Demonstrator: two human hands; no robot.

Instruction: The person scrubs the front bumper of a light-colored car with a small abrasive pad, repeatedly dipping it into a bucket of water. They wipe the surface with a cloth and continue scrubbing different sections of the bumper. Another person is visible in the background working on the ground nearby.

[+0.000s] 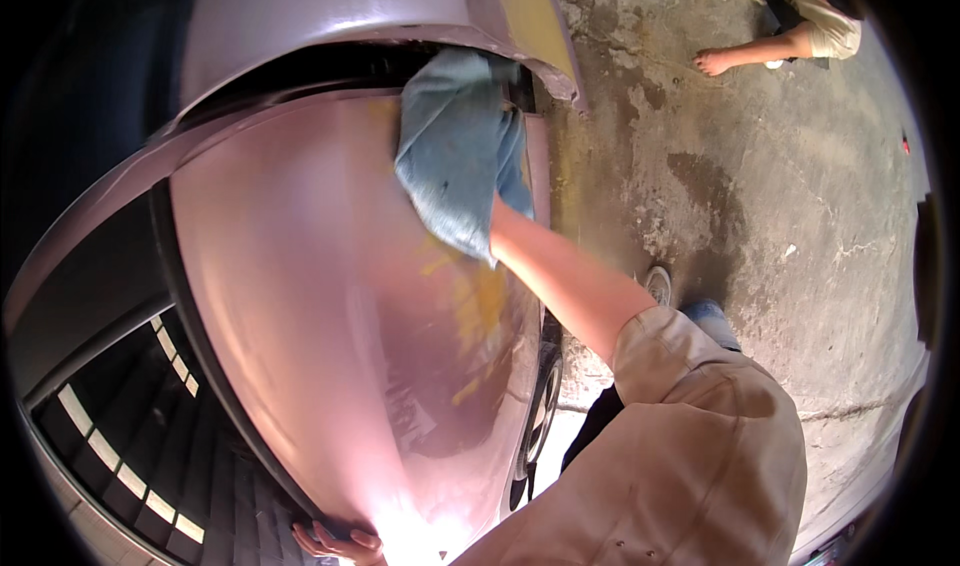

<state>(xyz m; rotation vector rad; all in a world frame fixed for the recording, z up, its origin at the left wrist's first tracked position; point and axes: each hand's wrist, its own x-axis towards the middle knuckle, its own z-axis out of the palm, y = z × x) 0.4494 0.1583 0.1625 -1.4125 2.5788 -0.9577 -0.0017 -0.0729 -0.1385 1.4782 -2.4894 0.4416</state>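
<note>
A blue-grey cloth (450,151) drapes over my right hand, hiding its fingers, and lies against the pinkish-silver car door (290,216) near the door's far edge. The bare forearm reaches up to it from a beige sleeve. Yellowish patches (480,306) and a duller, darker area mark the panel below the cloth. At the lower edge of the view my left hand (340,544) rests on the door beside the window trim, its fingers apart and holding nothing. The cloth looks slightly blurred.
Another car panel (370,1) with a yellowish edge stands beyond a dark gap. The side window (120,436) reflects strip lights. Stained concrete floor (770,186) lies to the right. Another person's hand (712,62) and forearm show at the far right.
</note>
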